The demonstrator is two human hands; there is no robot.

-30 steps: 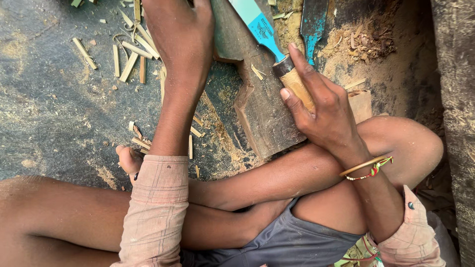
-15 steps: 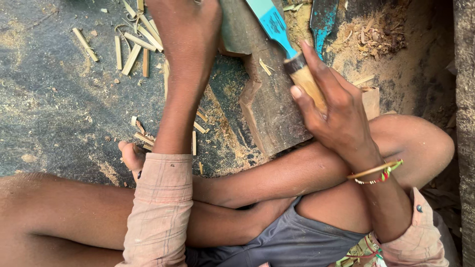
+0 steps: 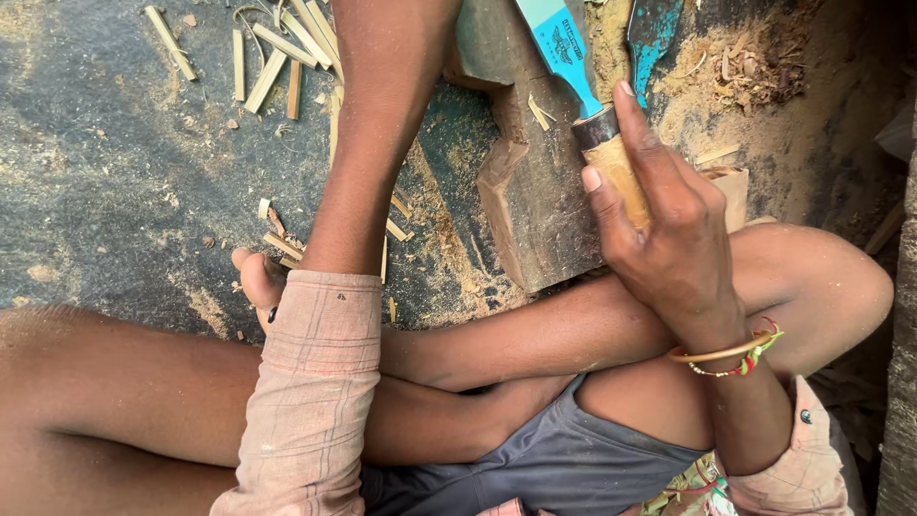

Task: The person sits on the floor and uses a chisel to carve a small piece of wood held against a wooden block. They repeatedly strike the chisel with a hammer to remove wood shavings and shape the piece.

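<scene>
Smooth wooden chisel handle (image 3: 621, 172), rough dark wood block (image 3: 540, 205), matt cloth sleeve (image 3: 310, 382)

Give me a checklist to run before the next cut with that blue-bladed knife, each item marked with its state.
1. Right hand wrapped around the knife handle: ok.
2. Blade edge and tip visible: cannot tell, they run out of frame.
3. Left hand position: cannot tell, only the left forearm shows, reaching past the top edge.
4. Wooden block lying flat on the ground: ok.
5. Bare legs away from the blade: ok, the knee lies below the handle.
6. Bamboo splints off the block: ok.
</scene>
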